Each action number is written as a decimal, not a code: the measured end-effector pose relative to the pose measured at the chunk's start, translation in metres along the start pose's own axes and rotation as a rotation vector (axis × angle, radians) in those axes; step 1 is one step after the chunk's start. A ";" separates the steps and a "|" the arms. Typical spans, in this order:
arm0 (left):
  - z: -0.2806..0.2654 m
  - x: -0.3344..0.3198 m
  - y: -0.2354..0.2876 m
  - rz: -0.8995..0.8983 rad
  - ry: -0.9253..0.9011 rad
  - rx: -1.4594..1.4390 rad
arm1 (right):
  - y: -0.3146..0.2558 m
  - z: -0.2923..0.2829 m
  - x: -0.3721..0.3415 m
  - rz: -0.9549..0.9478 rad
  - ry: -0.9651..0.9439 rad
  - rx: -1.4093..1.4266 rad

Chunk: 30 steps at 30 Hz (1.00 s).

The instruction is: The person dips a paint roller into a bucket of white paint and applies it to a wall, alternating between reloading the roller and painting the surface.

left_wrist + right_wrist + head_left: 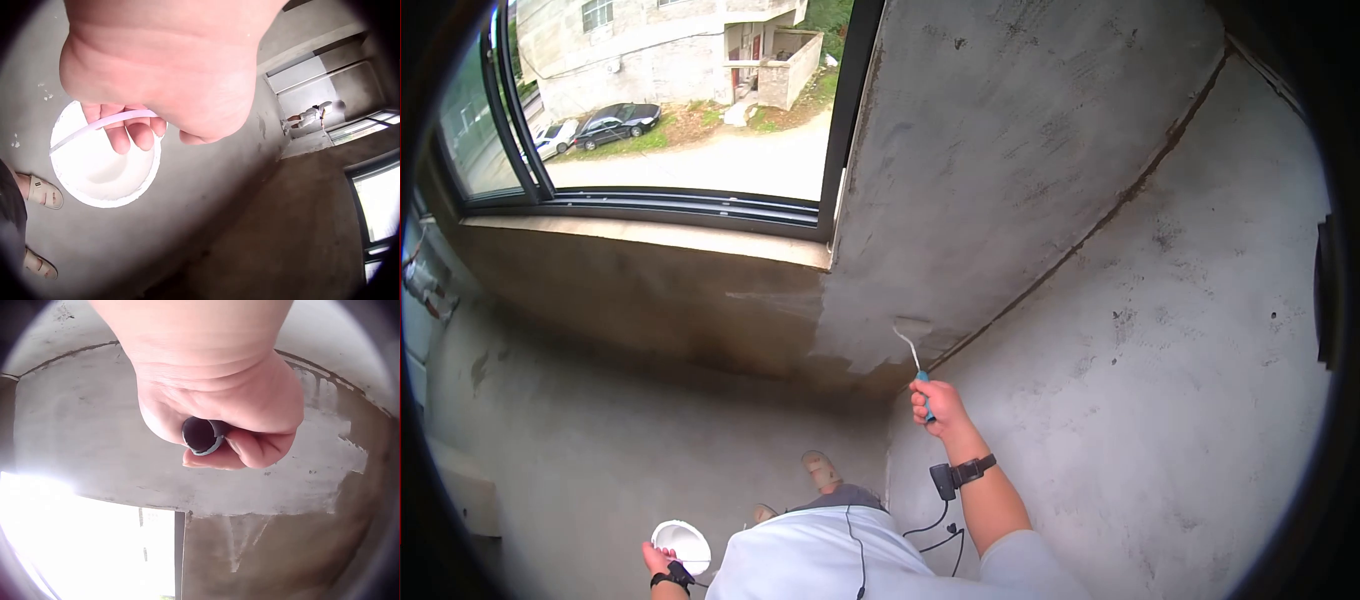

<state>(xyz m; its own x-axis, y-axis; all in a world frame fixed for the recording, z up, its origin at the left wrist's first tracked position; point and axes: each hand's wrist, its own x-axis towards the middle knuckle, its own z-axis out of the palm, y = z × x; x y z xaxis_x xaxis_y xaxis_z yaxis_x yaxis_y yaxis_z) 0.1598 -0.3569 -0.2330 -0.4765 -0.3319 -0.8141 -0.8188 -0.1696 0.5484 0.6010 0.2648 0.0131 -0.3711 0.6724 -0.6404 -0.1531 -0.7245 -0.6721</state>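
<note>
The right hand (pixel 940 405) grips the blue handle (pixel 923 378) of a paint roller, whose pale roller head (pixel 914 325) lies against the wall below the window. In the right wrist view the right hand (pixel 219 394) is curled round the handle, its dark end (pixel 200 434) showing. Low at the left, the left hand (pixel 662 560) holds a white bucket (pixel 683 546). From the left wrist view, the fingers of the left hand (pixel 162 81) are curled at the thin handle (pixel 103 122) of the bucket (pixel 106 201), which holds white liquid. Light grey coating covers the wall (pixel 960 200) beside brown uncoated surface (pixel 650 290).
A dark-framed window (pixel 700 210) with a sill (pixel 650 240) is at the upper left. Another wall (pixel 1180 350) meets the coated one at a dark corner line. Sandalled feet (pixel 821 468) stand on the grey floor (pixel 600 430). A distant person (pixel 310 115) shows in the left wrist view.
</note>
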 end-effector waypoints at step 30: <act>-0.092 -0.205 0.017 0.093 0.186 0.421 | 0.127 -0.080 0.264 0.450 0.202 -0.217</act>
<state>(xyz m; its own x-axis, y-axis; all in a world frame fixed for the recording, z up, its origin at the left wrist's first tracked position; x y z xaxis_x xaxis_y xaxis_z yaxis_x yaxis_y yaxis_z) 0.2731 -0.3772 -0.0395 -0.5199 -0.4947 -0.6964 -0.8524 0.2468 0.4610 0.5566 0.3628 -0.2712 -0.1693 0.3336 -0.9274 0.1809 -0.9145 -0.3619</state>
